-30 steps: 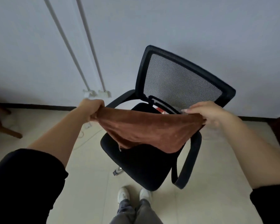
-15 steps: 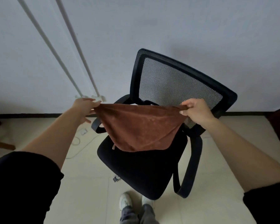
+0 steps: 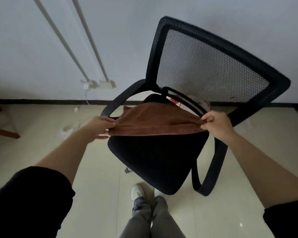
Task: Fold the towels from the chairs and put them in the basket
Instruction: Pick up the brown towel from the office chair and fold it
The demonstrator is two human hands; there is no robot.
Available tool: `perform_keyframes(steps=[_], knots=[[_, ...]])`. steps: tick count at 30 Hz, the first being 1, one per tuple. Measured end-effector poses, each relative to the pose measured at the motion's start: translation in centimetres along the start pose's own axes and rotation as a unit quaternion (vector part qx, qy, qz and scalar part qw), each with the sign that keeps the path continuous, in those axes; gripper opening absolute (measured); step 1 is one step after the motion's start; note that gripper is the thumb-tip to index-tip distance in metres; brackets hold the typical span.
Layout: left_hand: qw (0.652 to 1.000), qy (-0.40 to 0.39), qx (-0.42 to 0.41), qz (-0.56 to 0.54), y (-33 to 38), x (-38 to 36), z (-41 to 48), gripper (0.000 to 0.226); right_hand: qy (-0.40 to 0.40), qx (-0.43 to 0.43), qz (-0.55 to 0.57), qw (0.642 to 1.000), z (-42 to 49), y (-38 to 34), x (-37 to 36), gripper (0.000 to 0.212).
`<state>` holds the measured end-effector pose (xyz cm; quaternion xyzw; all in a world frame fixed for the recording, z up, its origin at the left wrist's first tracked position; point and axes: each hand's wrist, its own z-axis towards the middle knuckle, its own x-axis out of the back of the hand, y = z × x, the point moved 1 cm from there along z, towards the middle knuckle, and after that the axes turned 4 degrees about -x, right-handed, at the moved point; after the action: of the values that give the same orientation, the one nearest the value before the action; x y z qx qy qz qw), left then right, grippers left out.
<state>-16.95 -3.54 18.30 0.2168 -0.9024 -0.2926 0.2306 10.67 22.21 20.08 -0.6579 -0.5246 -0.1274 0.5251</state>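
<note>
A brown towel (image 3: 155, 120) is stretched flat over the back half of the seat of a black mesh office chair (image 3: 155, 160). My left hand (image 3: 100, 125) pinches the towel's near left corner beside the chair's left armrest. My right hand (image 3: 217, 124) grips the near right corner, just in front of the mesh backrest (image 3: 208, 66). The towel's far edge reaches toward the backrest, with one far corner sticking up at the left. No basket is in view.
The chair stands against a pale wall with a dark skirting board (image 3: 41, 101). Two white pipes (image 3: 86, 40) run down the wall to a socket with a cable on the tiled floor. A wooden leg (image 3: 3, 133) shows at the far left. My shoes (image 3: 138, 193) are under the seat's front.
Both hands have lowered the towel from hanging in the air above the chair down onto the seat, so it now lies spread out. The view has moved closer to the chair.
</note>
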Motion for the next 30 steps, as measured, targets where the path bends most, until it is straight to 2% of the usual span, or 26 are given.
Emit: perform_keyframes(steps=[3, 8, 12, 15, 17, 19, 21, 23, 25, 27, 30], knots=[[0.998, 0.001, 0.045, 0.038, -5.1, -3.0, 1.7, 0.005, -0.049, -0.044, -0.068, 0.996, -0.2, 4.4, -5.2, 0.026], [0.993, -0.034, 0.077, 0.088, -11.7, -6.3, 2.8, 0.017, -0.122, -0.092, -0.123, 0.981, -2.0, 9.8, -10.9, 0.027], [0.984, -0.07, 0.107, 0.124, -15.2, -6.7, 2.4, 0.027, -0.13, -0.136, -0.108, 0.976, -2.9, 12.1, -12.3, 0.03], [0.986, -0.05, 0.125, 0.097, -16.5, -6.7, 2.4, 0.044, -0.142, -0.215, -0.067, 0.964, -3.1, 12.7, -13.1, 0.034], [0.988, -0.039, 0.138, 0.061, -16.8, -6.7, 2.6, 0.052, -0.142, -0.233, -0.032, 0.962, -2.9, 12.9, -13.7, 0.039], [0.988, -0.036, 0.145, 0.041, -17.1, -6.8, 2.9, 0.048, -0.148, -0.197, -0.05, 0.968, -2.9, 12.9, -14.2, 0.031], [0.989, -0.044, 0.13, 0.05, -17.1, -6.9, 2.8, 0.033, -0.123, -0.16, -0.062, 0.977, -2.7, 12.9, -14.3, 0.026], [0.991, -0.042, 0.109, 0.059, -17.0, -6.6, 2.5, 0.026, -0.096, -0.158, -0.007, 0.983, -2.3, 12.8, -13.5, 0.028], [0.993, -0.038, 0.1, 0.057, -17.4, -6.0, 2.0, 0.025, -0.104, -0.173, 0.043, 0.978, -2.2, 12.8, -12.1, 0.022], [0.99, -0.048, 0.107, 0.075, -18.2, -5.3, 1.4, 0.025, -0.167, -0.182, -0.013, 0.969, -2.7, 12.8, -10.7, 0.011], [0.982, -0.056, 0.122, 0.131, -19.5, -5.0, 0.8, 0.021, -0.219, -0.183, -0.13, 0.95, -3.8, 13.0, -9.9, 0.012]])
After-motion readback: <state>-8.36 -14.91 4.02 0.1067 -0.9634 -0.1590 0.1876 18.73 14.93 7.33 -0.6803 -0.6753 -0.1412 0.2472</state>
